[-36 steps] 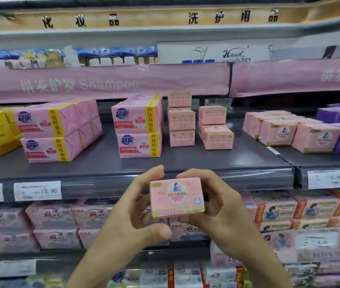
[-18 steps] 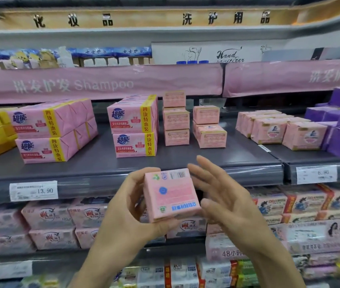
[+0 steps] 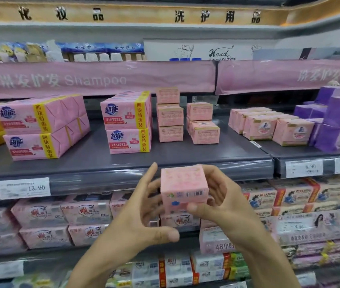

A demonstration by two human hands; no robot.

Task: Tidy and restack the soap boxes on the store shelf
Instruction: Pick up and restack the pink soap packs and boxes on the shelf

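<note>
Store shelf (image 3: 185,154) ahead, one soap box (image 3: 183,188) held just before its front edge.
My right hand (image 3: 223,196) has its fingers curled round the box; my left hand (image 3: 144,213) spreads loose fingers at its side. Behind, I count a stack of three small pink boxes (image 3: 170,116).

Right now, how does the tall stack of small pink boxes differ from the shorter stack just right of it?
Height: the tall stack is three boxes high; the short stack reaches two levels.
Alignment: the tall stack's boxes sit roughly in line, top one set back a little; the short stack's front bottom box juts forward, askew.
Shared: same small pink boxes, same shelf, standing apart. The right hand grips a separate soap box.
</note>
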